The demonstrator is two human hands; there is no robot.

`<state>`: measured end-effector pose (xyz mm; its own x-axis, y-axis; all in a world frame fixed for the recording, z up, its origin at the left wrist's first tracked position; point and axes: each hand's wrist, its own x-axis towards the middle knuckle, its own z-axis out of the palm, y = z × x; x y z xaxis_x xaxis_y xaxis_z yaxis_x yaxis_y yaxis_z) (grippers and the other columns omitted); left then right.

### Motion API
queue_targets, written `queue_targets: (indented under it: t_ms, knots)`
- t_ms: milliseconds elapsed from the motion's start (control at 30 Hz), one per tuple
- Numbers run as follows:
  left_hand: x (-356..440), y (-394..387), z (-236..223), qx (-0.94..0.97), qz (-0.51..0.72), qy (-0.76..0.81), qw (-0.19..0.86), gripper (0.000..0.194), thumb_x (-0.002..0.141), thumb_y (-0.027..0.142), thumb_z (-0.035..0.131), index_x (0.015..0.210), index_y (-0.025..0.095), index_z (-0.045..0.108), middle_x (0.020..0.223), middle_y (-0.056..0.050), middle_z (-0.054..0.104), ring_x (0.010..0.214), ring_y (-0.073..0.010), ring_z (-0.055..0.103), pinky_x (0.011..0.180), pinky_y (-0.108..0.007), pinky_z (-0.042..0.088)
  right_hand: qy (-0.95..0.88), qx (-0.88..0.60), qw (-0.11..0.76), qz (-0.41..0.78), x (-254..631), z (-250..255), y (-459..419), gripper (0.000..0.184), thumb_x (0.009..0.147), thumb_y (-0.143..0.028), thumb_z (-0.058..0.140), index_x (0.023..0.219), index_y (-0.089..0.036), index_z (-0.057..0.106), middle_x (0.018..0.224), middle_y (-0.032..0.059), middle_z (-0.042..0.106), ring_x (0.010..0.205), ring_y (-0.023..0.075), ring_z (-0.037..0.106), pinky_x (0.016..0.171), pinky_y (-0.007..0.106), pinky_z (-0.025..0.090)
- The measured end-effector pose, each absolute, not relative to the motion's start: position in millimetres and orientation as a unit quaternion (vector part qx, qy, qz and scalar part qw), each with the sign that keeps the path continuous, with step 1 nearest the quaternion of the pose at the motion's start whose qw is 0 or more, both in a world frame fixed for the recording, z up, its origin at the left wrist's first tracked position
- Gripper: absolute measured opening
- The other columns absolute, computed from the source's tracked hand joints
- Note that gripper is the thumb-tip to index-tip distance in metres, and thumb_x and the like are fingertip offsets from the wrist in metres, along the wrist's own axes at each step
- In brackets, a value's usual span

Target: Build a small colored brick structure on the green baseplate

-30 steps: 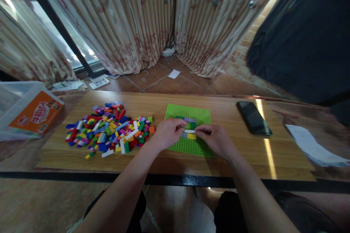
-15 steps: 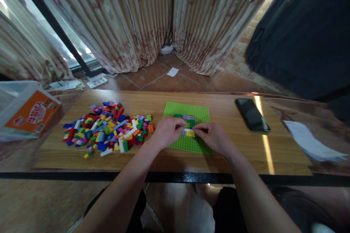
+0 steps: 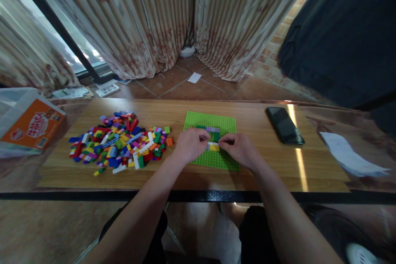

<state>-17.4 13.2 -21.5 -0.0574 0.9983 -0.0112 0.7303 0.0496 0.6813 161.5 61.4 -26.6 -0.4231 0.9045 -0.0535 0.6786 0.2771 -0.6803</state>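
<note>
A bright green studded baseplate lies on the table in front of me. Pinched at its left end by my left hand is a white brick, and my right hand has closed fingertips at its right end. Yellow bricks show along the near side of the white one. Beyond it, a purple brick and dark green bricks sit on the plate. My fingers cover part of this build, so whether the white brick is fully seated is hidden.
A heap of loose coloured bricks spreads over the left of the wooden table. Right of the plate lies a black phone, with white paper farther right. A clear tub with an orange label stands far left.
Both hands stay at the white brick, which now appears closer to the yellow bricks. The whole scene has shifted slightly upward in view as my head tilts down.
</note>
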Motion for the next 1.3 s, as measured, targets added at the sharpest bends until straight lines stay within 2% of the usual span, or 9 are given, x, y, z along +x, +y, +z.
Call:
queue_targets:
  t_ms: [133, 467, 900, 1167, 1300]
  knots:
    - [-15.3, 13.6, -16.8, 0.639, 0.234, 0.689, 0.249, 0.022, 0.076, 0.015, 0.059, 0.084, 0.023, 0.079, 0.078, -0.001, 0.075, 0.073, -0.0174, 0.065, 0.072, -0.029, 0.049, -0.784, -0.503, 0.162, 0.325, 162.9, -25.4, 63.5, 0.021, 0.076, -0.024, 0.058, 0.078, -0.018, 0.078, 0.069, 0.0019, 0.073, 0.061, 0.0149, 0.061, 0.058, 0.026, 0.042]
    - [-11.5, 12.6, -18.6, 0.668, 0.213, 0.681, 0.210, 0.023, 0.078, 0.013, 0.057, 0.081, 0.021, 0.078, 0.085, -0.004, 0.076, 0.083, -0.0206, 0.065, 0.081, -0.034, 0.050, -0.776, -0.518, 0.145, 0.330, 160.8, -23.1, 65.4, 0.019, 0.075, -0.022, 0.060, 0.078, -0.016, 0.079, 0.066, 0.0023, 0.072, 0.060, 0.0144, 0.060, 0.058, 0.025, 0.041]
    - [-0.2, 12.5, -17.2, 0.640, 0.199, 0.716, 0.194, 0.022, 0.076, 0.011, 0.055, 0.074, 0.017, 0.076, 0.073, -0.006, 0.071, 0.071, -0.0191, 0.063, 0.075, -0.034, 0.051, -0.769, -0.546, 0.130, 0.307, 155.8, -18.5, 62.0, 0.018, 0.076, -0.019, 0.062, 0.079, -0.017, 0.079, 0.066, 0.0016, 0.072, 0.062, 0.0143, 0.061, 0.060, 0.025, 0.042]
    - [-2.3, 9.0, -21.3, 0.656, 0.210, 0.705, 0.167, 0.020, 0.079, 0.011, 0.056, 0.075, 0.018, 0.074, 0.079, -0.006, 0.073, 0.085, -0.0235, 0.063, 0.082, -0.038, 0.051, -0.773, -0.520, 0.157, 0.327, 161.6, -25.6, 63.4, 0.016, 0.076, -0.021, 0.062, 0.078, -0.019, 0.078, 0.074, 0.0029, 0.075, 0.067, 0.0161, 0.065, 0.063, 0.026, 0.044]
    - [-12.6, 6.3, -27.0, 0.673, 0.263, 0.663, 0.194, 0.023, 0.083, 0.009, 0.053, 0.086, 0.018, 0.074, 0.091, -0.005, 0.074, 0.088, -0.0209, 0.064, 0.087, -0.036, 0.051, -0.758, -0.516, 0.195, 0.348, 166.1, -31.1, 65.9, 0.018, 0.078, -0.025, 0.060, 0.080, -0.019, 0.078, 0.078, 0.0031, 0.076, 0.071, 0.0171, 0.066, 0.065, 0.026, 0.046]
